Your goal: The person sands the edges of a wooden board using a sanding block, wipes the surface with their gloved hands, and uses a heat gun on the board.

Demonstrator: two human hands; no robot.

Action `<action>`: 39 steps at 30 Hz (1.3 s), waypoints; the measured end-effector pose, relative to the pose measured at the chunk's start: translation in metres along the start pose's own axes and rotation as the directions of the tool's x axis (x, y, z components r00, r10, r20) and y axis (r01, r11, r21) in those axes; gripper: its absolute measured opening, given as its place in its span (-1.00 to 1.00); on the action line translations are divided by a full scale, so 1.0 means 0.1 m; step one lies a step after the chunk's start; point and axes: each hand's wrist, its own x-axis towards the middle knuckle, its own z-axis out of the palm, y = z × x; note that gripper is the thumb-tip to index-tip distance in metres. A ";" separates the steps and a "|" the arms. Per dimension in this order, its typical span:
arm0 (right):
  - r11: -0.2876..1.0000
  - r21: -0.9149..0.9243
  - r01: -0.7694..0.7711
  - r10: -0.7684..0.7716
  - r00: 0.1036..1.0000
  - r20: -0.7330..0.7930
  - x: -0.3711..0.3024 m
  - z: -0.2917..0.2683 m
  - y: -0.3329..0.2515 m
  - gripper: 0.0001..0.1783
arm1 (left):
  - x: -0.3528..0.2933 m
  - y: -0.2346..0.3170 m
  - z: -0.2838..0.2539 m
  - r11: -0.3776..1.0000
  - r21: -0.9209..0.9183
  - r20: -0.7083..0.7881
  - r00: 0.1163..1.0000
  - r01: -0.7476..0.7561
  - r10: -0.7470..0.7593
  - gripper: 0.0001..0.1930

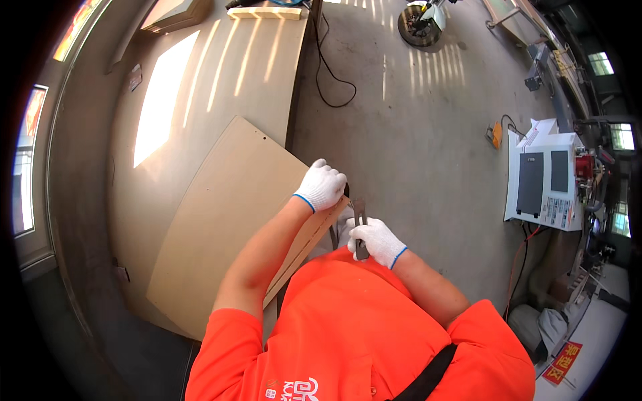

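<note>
A large tan board (227, 200) with a curved far edge lies on the worktable, its near right edge against my body. My left hand (322, 185), in a white knit glove with a blue cuff, is closed at the board's right corner, its fingers curled over the edge. A small black thing shows beside that hand; its kind is hidden. My right hand (378, 240), gloved the same way, is closed around a dark, flat, slotted metal hand tool (361, 230). The tool points away from me, just right of the board's corner.
The pale worktable (261, 73) runs away from me on the left, with a wooden strip (264, 13) at its far end. A black cable (338, 103) hangs to the grey floor. A wheel (419, 27) stands far off. On the right is a white-and-grey machine (543, 177).
</note>
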 end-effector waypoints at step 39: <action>0.964 0.025 -0.266 0.259 0.952 0.162 0.68 0.12 -0.16 -0.81 | 0.54 0.37 -0.10 0.891 -0.021 0.687 0.654 0.454 -0.317 -0.55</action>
